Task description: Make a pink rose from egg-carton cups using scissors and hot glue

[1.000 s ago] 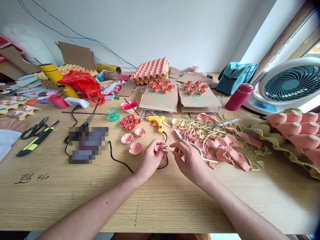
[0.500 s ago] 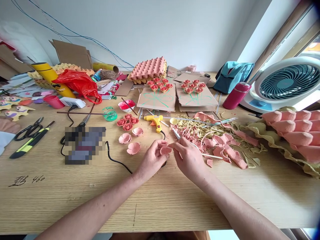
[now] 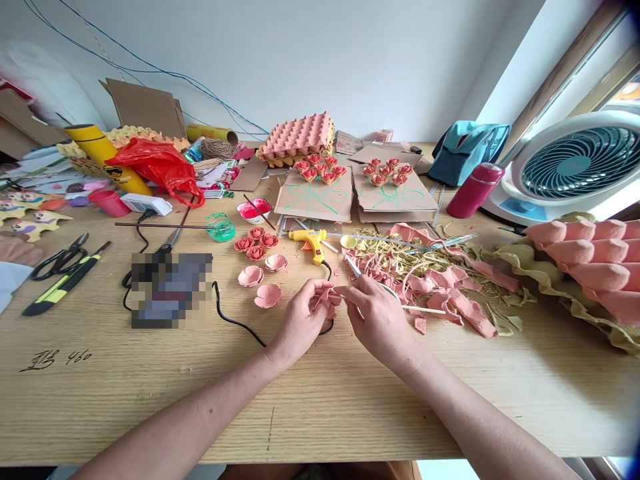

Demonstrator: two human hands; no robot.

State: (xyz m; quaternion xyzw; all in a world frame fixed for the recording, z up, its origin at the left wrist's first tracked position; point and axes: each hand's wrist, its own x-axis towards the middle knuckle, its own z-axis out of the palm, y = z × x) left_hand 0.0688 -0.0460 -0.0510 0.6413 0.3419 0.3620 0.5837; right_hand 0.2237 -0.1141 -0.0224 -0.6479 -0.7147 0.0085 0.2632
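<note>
My left hand [image 3: 305, 315] is closed around a pink egg-carton cup cut into petals [image 3: 325, 303], holding it low over the table. My right hand [image 3: 377, 312] meets it from the right, its thumb and forefinger pinched at a petal's edge. Past my right knuckles show a scissor blade [image 3: 353, 267] and a piece of white handle [image 3: 393, 291]; whether the scissors are in that hand or lie behind it, I cannot tell. Left of my hands lie loose petal cups [image 3: 269, 295] and several red-painted roses [image 3: 256, 252]. A yellow glue gun [image 3: 313, 244] rests just beyond.
Pink and straw-coloured scraps [image 3: 450, 293] spread at right, beside stacked egg trays [image 3: 590, 267]. Finished roses stand on cardboard sheets [image 3: 315, 203] behind. A red paint bowl [image 3: 254, 209], black scissors [image 3: 60, 257] and a utility knife [image 3: 67, 280] lie leftward. A black cord [image 3: 240, 323] crosses the table.
The petal cup has turned slightly between my fingers, and my right fingertips have shifted a little along its edge. Both arms stay nearly still.
</note>
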